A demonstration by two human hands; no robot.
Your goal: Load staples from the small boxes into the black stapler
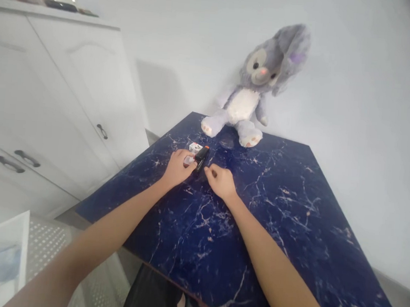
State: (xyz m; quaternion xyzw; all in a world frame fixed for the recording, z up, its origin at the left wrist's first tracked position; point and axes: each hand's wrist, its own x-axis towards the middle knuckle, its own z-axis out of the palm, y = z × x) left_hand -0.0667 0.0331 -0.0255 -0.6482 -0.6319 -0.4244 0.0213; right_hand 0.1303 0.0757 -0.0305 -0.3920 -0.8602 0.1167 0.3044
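Bare forearms [87, 246] are reaching in over the near edge of the blue marble-patterned desk [293, 203], converging so that both hands are meeting at one small working spot. Far left, white cabinets [72, 81] are standing beside the desk, with a perforated white basket [44, 247] sitting lower, off the desktop, probably stored there to keep the surface free. Next, the left hand [177, 169] is curling around something small and pale, its fingers fairly narrow and their tips lying against the black stapler [201, 157], likely steadying it; whether they are truly gripping it, I cannot tell. Just beyond those fingers, a small white printed box [195, 147] is resting, presumably within easy reach. Orange-tipped and slanting, the stapler is lying between the hands, its tip pointing away from the person, apparently leaving its near end accessible. Right of it, the right hand [221, 181] is bunching its fingers narrowly beside that near end; whether they are pinching anything is unclear. Behind, a grey plush rabbit [243, 104] is sitting at the far edge by the wall, seemingly parked beyond the handwork.
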